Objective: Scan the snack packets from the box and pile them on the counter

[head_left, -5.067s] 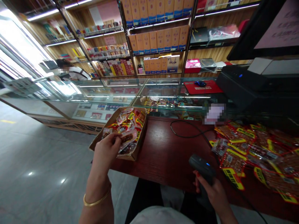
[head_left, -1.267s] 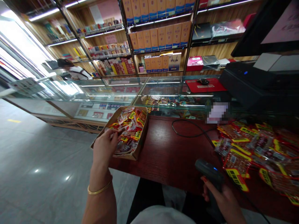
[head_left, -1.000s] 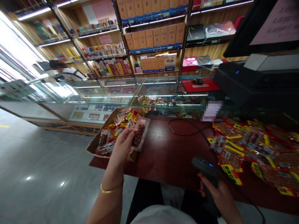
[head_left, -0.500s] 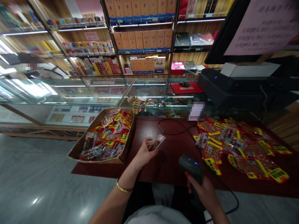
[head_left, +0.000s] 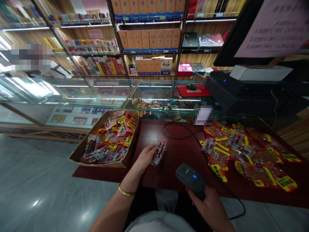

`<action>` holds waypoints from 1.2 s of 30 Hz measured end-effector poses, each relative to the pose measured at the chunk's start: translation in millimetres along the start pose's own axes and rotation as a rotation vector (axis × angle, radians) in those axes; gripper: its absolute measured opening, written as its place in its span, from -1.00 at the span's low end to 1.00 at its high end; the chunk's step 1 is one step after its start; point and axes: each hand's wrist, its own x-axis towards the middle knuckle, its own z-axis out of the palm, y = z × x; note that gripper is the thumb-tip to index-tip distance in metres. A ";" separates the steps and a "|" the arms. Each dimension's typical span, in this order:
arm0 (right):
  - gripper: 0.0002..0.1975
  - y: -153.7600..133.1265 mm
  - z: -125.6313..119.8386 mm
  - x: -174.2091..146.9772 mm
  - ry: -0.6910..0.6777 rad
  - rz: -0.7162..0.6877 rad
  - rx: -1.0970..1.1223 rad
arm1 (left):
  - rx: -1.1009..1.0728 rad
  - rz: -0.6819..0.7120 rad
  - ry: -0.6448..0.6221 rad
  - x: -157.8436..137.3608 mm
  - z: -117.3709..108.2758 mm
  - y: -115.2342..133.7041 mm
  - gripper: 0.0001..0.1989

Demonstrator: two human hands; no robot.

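Packet pinched in the grip of our left hand just right of the cardboard box, our right hand wrapped round the scanner farther right, we seem to be lining up a scan, the next move probably calling for steady aim.

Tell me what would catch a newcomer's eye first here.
It would probably be the heap of red-and-yellow packets on the right of the table and the filled cardboard box at its left. Between them, the left hand holds a small packet and the right hand a dark scanner.
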 end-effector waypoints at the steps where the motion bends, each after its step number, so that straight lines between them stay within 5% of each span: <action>1: -0.70 -1.6 -0.3 0.2 0.000 0.004 -0.002 | -0.004 -0.004 0.010 0.1 -0.3 0.2 -0.65; 17: -0.73 -30.0 2.6 -3.9 -0.143 -0.040 0.006 | 0.100 -0.014 -0.043 -3.8 3.1 -0.9 -0.58; 28: -0.68 -11.0 1.0 -6.6 -0.125 -0.011 0.014 | 0.100 -0.035 -0.064 -5.9 8.1 2.3 -0.59; 36: -0.52 26.9 21.4 23.0 0.043 0.135 0.578 | 0.022 0.050 -0.136 21.0 24.2 -15.3 -0.51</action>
